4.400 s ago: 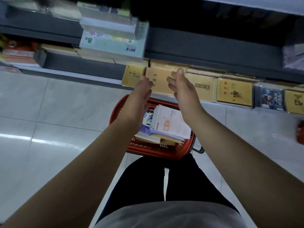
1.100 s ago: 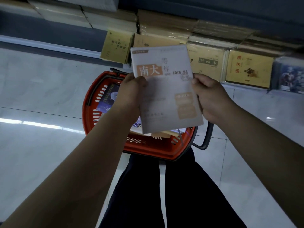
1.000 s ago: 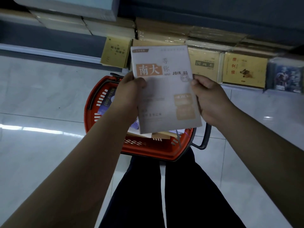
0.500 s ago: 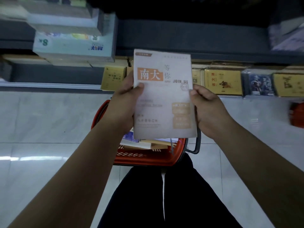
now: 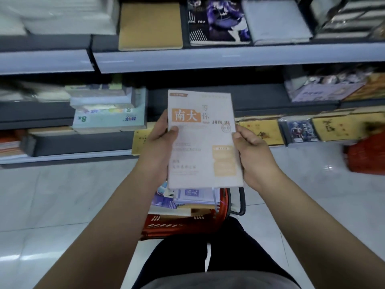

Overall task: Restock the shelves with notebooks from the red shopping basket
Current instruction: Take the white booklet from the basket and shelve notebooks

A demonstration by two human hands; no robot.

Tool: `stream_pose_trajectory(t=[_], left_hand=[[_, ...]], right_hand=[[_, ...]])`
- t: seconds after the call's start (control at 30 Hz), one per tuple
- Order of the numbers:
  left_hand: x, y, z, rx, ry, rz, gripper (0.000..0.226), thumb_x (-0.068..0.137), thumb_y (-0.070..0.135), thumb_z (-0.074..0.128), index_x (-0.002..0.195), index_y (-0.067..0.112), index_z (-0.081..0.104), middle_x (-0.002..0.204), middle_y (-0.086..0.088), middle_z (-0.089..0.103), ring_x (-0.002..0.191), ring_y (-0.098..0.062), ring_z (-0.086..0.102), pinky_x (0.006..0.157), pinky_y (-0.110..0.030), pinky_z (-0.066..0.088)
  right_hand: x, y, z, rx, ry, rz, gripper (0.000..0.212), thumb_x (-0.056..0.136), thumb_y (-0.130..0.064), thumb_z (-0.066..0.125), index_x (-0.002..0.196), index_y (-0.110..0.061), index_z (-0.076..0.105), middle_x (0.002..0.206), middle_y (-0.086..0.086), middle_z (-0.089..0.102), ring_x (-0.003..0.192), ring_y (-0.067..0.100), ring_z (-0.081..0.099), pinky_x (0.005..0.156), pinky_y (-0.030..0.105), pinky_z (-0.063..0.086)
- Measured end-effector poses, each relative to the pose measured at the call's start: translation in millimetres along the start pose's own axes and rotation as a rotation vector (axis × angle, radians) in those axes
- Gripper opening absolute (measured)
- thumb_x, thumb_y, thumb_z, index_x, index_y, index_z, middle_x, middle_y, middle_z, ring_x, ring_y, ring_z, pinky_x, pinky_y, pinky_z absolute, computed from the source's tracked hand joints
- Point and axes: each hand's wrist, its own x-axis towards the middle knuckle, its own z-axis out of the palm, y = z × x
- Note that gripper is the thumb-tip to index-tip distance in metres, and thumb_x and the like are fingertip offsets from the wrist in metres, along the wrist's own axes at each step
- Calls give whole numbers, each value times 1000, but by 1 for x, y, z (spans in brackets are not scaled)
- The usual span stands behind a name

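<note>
Fingers [image 5: 174, 130] grip notebook [image 5: 203, 142] above stocked basket [image 5: 166, 226].

Both arms extended forward; left hand [image 5: 160, 140] and right hand [image 5: 253, 151] curled, thumbs on top, gripping something between them.

Left hand [image 5: 158, 147] and right hand [image 5: 253, 155] grip a white notebook [image 5: 203, 142] above the red basket [image 5: 183, 225]
</note>
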Motion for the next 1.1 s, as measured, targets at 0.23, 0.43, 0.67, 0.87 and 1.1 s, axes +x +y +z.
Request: stream_pose_trajectory(t=[0.23, 0.43, 0.67, 0.87, 1.1], left_hand=[[-17, 33, 15, -3, -42, 39, 50, 104, 5, 34, 123, 44, 61, 121, 7, 69, 112, -25, 65, 87, -49, 55], [-26, 53, 27, -19, -118, 57, 50, 102, 2, 36, 132, 37, 56, 124, 3, 68, 114, -26, 64, 83, -46, 55], [-31, 69, 43, 1, -206, 81, 54, 100, -1, 36, 139, 33, 50, 128, 1, 65, 117, -27, 63, 84, -44, 55], [-29, 87, 63, 55, -219, 85, 53, 100, 1, 38, 138, 37, 49, 127, 6, 66, 118, -22, 62, 92, -47, 54], [-15, 101, 96, 71, -233, 71, 51, 101, 3, 39, 130, 44, 51, 126, 11, 66, 120, -21, 60, 99, -52, 49]], right_hand=[[-23, -32, 2, 49, 4, -78, 31, 103, -11, 44, 98, -28, 69, 95, -2, 75, 80, 17, 71, 69, 37, 60], [-37, -54, -4, 43, 45, -108, 30, 103, -12, 44, 104, -28, 69, 98, 0, 75, 81, 19, 72, 61, 35, 57], [-42, -75, -12, 48, 88, -154, 28, 102, -11, 47, 100, -29, 68, 92, -1, 75, 75, 16, 71, 63, 36, 58], [-37, -99, -22, 52, 93, -189, 25, 101, -11, 49, 101, -26, 68, 85, -4, 75, 70, 12, 70, 62, 33, 59], [-3, -131, -44, 52, 178, -187, 23, 99, -13, 54, 122, -9, 57, 107, 6, 69, 80, 17, 67, 66, 32, 58]])
